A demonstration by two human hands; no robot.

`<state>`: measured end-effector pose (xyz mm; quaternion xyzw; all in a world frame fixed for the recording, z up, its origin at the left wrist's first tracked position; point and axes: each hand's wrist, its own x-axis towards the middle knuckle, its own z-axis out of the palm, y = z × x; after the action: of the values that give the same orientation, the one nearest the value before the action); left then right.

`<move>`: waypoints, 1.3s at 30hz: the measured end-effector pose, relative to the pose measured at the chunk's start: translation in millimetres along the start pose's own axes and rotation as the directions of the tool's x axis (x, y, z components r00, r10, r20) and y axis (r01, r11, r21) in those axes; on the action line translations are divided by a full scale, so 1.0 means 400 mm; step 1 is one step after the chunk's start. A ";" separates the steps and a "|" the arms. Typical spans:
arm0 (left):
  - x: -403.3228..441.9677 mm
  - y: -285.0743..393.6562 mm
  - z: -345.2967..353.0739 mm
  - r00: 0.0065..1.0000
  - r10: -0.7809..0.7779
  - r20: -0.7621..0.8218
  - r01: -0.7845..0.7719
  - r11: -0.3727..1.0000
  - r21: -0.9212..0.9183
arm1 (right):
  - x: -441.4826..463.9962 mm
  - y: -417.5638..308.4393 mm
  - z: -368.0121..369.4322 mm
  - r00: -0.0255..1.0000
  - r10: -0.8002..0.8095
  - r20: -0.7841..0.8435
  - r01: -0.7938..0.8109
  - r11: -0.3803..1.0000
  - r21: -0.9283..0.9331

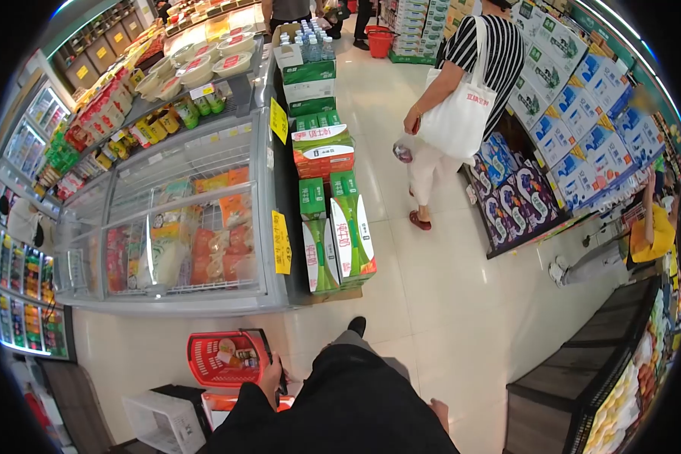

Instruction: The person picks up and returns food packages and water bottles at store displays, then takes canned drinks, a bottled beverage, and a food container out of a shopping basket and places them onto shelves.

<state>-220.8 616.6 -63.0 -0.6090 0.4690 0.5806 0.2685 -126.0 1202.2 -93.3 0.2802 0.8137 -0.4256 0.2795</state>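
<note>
My left hand (272, 376) is closed around the dark handle of a red plastic shopping basket (198, 357), which hangs low at my left side. Inside the basket lie a few small packaged goods (238, 356), too small to name exactly. My right hand (440, 412) hangs by my right side, partly hidden by my dark clothing. Its fingers do not show clearly, and no object is seen near it. One dark shoe (357, 326) points forward on the pale tiled floor.
Ahead on the left stands a glass-topped chest freezer (181, 227), with stacked green-and-white milk cartons (353, 238) along its end. A person with a white tote bag (458, 113) is ahead in the aisle. Dark shelving (575, 371) stands at right; a white crate (159, 420) sits lower left.
</note>
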 end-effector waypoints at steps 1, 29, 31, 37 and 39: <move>-0.011 -0.008 0.001 1.000 -0.005 -0.012 0.005 1.000 -0.007 | 0.041 -0.050 -0.041 0.994 0.106 -0.004 -0.105 0.988 0.112; -0.143 -0.087 0.420 0.548 0.409 -0.730 -0.290 0.911 0.292 | 0.833 -0.622 -0.618 0.930 0.233 0.285 -0.246 0.969 0.013; -0.110 -0.095 0.384 0.552 0.390 -0.737 -0.341 0.912 0.228 | 0.832 -0.658 -0.597 0.921 0.235 0.309 -0.235 0.971 -0.039; -0.299 0.017 0.325 0.647 0.312 -0.696 -0.387 0.920 0.053 | 0.819 -0.683 -0.489 0.905 0.175 0.388 -0.199 0.980 0.023; -0.279 0.020 0.291 0.690 0.297 -0.660 -0.386 0.923 0.012 | 0.837 -0.651 -0.452 0.840 -0.173 0.514 0.303 0.936 -0.181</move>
<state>-268.3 743.8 24.5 -0.6896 0.5996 0.4010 -0.0633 -575.8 1303.9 -98.8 0.0208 0.7925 -0.4060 0.4547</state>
